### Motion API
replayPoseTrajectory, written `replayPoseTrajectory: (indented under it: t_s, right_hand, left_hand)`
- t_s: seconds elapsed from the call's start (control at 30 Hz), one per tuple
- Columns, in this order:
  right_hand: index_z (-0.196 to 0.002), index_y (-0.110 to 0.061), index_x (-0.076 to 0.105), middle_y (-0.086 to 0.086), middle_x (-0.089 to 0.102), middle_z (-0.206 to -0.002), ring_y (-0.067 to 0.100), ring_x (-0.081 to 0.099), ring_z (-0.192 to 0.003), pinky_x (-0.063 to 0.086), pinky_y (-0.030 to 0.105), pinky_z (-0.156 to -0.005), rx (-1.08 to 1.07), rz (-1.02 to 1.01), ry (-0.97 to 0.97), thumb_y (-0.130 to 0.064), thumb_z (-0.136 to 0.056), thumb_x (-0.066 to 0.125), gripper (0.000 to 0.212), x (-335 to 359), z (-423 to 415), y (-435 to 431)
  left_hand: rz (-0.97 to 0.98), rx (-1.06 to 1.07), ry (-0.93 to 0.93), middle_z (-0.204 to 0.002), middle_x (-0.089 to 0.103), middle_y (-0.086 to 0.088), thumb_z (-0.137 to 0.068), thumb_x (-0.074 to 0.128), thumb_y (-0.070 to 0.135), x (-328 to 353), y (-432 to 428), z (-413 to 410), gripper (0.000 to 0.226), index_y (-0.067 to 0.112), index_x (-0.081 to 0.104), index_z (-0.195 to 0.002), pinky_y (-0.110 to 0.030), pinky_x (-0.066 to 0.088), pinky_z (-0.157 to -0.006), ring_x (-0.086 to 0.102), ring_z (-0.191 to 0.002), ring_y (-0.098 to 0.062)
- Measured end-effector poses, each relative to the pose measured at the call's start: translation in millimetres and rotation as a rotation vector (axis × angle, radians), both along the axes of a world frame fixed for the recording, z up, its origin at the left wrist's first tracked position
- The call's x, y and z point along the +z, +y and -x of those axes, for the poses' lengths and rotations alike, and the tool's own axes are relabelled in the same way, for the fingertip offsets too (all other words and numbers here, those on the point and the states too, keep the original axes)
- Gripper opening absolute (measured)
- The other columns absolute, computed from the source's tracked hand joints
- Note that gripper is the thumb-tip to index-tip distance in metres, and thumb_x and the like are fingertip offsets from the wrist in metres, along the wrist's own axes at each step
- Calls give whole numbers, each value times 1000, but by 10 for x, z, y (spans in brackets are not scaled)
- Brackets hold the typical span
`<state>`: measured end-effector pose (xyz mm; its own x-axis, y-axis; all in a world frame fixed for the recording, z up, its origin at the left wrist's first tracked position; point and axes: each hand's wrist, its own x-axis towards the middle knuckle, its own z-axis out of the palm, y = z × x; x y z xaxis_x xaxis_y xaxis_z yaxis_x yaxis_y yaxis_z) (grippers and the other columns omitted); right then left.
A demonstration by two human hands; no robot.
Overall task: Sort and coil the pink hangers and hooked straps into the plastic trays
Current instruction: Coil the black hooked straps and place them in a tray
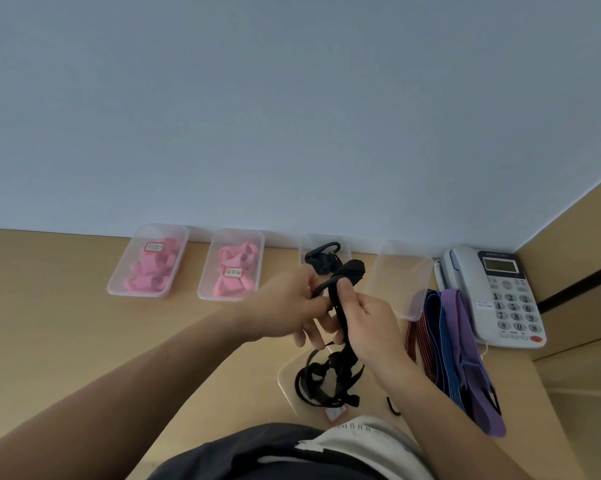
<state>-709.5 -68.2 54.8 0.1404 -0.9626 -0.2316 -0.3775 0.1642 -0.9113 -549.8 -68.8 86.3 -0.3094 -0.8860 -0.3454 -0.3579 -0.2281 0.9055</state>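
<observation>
Two hands met above the middle of the tabletop (50, 306), both closed on one black strap (352, 270). The left hand (285, 306) pinched it near the top and the right hand (368, 327) gripped it just beside. Its lower length hung into a black tangle (326, 379) lying on a near tray (285, 375) by the front edge. Along the far edge stood four clear trays (399, 278). The two on the left held pink hangers (153, 271), and the third held a coiled strap (321, 263). Striped straps (448, 341) lay beside a telephone (500, 292) at the right edge.
</observation>
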Motion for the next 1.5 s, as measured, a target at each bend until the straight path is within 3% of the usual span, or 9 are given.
replayPoseTrajectory:
  t_s: [0.23,0.37,0.53,0.77,0.93,1.1,1.2,1.37,1.5]
  right_hand:
    - [-80,-13,75,0,59,-57,12,49,-44,39,23,-48,-96,-102,-221,-51,-97,45,51,111,-21,19]
    - [-74,2,66,1,52,-54,13,41,-40,36,26,-47,-148,-91,-362,-44,-95,54,52,172,-41,19]
    - [-65,-8,54,2,47,-53,16,40,-45,34,33,-55,-167,-98,-453,-41,-96,54,45,165,7,1]
    - [-70,-6,62,4,59,-56,16,50,-49,43,27,-52,-79,5,-296,-48,-93,51,50,108,13,7]
    - [-83,-7,71,6,69,-61,16,61,-49,52,25,-48,-131,-120,-284,-58,-86,52,55,87,18,12]
    - [-68,-7,63,-1,59,-52,12,52,-43,43,22,-45,-173,-119,-234,-54,-94,49,56,111,-25,-14]
    - [-66,-8,57,2,53,-53,14,44,-45,38,30,-52,-205,-127,-292,-45,-95,55,47,107,-15,-15]
    - [-62,-16,59,6,51,-57,20,44,-53,40,33,-55,-212,-89,-431,-44,-93,58,43,101,31,-10]
    - [-81,0,62,4,59,-61,16,50,-51,42,29,-51,-143,-61,-448,-53,-83,58,53,97,-24,21]
  left_hand:
    - [793,-197,-903,-85,57,-6,-92,44,8,-171,-33,-2,20,14,48,-110,-33,31,-49,59,-70,-35]
    - [956,-104,-717,-97,65,-9,-86,53,5,-204,-13,-42,32,13,62,-115,-34,44,-52,62,-72,-32]
    - [104,251,53,-95,74,-6,-76,60,31,-61,-49,-41,46,12,53,-118,-29,50,-57,67,-66,-19]
    - [86,208,106,-84,76,-1,-93,66,29,-92,-42,-74,18,12,66,-99,-24,43,-51,60,-57,-13]
    - [670,198,-332,-71,70,3,-91,67,21,-207,-12,-12,7,15,66,-89,-28,50,-52,63,-56,-18]
    - [1288,-104,-723,-65,58,-3,-76,65,-2,-328,14,-3,12,6,69,-84,-28,38,-37,53,-53,-24]
    - [1042,39,-558,-80,66,6,-83,68,10,-326,35,39,17,14,68,-99,-26,46,-52,57,-59,-15]
    - [-49,215,130,-79,73,-8,-77,57,35,-120,-28,-4,30,12,61,-95,-24,36,-46,54,-53,-20]
    - [-172,103,349,-72,68,-8,-91,55,36,-103,-12,-22,27,15,66,-79,-21,28,-42,45,-46,-14]
